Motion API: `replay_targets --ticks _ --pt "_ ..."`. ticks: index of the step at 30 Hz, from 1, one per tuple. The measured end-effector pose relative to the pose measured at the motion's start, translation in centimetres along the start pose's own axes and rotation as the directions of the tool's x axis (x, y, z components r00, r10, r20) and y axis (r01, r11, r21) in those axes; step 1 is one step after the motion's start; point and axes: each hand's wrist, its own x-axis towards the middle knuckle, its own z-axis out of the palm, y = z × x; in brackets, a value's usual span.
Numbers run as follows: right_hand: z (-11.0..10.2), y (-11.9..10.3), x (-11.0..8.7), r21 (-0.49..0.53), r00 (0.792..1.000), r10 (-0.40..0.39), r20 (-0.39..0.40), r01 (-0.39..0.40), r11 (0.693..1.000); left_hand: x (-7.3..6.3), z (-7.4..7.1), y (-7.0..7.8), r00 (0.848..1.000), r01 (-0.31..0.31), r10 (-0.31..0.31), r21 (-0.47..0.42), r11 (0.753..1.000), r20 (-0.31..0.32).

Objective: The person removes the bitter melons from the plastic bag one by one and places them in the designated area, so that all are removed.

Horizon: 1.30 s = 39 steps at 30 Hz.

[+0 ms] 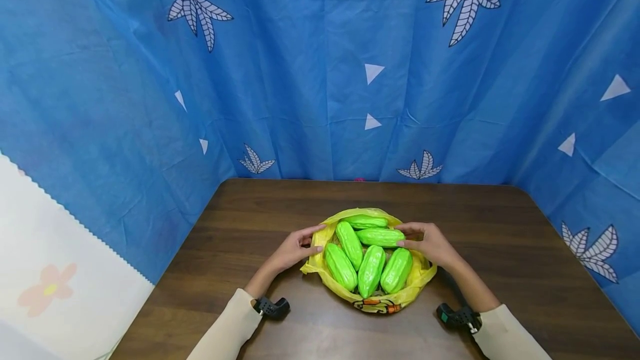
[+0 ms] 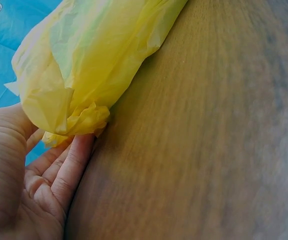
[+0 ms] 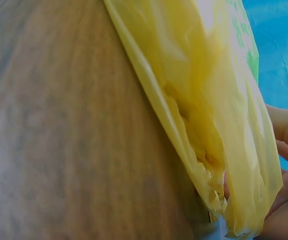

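A yellow plastic bag [image 1: 420, 282] lies on the table with its mouth spread wide. Inside it are several bright green, ridged gourds [image 1: 371, 271]. My left hand [image 1: 295, 249] is at the bag's left rim, thumb and fingers apart. In the left wrist view its fingers [image 2: 73, 170] touch the crumpled edge from below, and the bag hides the thumb. On the opposite side, my right hand [image 1: 427, 243] reaches over the rim, its fingertips and thumb right at the end of the upper right gourd [image 1: 381, 236]. The yellow plastic [image 3: 234, 150] covers much of that hand in the right wrist view.
The bag rests on a dark brown wooden table [image 1: 260, 204]. Behind and beside the table hangs a blue curtain [image 1: 300, 71] with leaf and triangle prints. A white cloth with a flower print [image 1: 50, 290] is at the left. Each wrist wears a black camera mount [image 1: 272, 308].
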Motion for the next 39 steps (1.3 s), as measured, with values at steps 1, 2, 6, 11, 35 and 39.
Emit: replay_targets --ticks 1,2,6,11,35,39 --pt "0.0 -0.1 0.0 0.014 1.0 0.006 0.002 -0.006 1.0 0.0 0.0 0.0 1.0 0.0 0.0 -0.002 1.0 0.002" --pt "-0.1 -0.1 -0.1 0.029 1.0 0.011 0.003 -0.011 1.0 0.1 0.0 0.0 1.0 -0.001 0.001 -0.005 1.0 0.003" --pt "-0.2 -0.2 -0.1 0.071 1.0 0.023 0.005 -0.023 0.997 0.1 0.0 -0.1 1.0 -0.01 0.01 -0.011 1.0 0.002" --pt "-0.2 -0.2 -0.1 0.074 0.999 0.048 0.0 -0.048 0.996 0.0 0.0 -0.3 1.0 -0.004 0.004 -0.027 1.0 0.003" --pt "-2.0 -1.6 -0.3 0.085 0.999 -0.004 -0.048 0.008 0.996 0.7 -0.5 -2.7 1.0 -0.006 0.006 0.005 1.0 -0.002" --pt "-2.3 -1.6 -0.4 0.072 0.998 -0.014 -0.058 0.018 0.997 0.7 -0.5 -2.6 1.0 -0.002 0.002 0.006 1.0 -0.004"
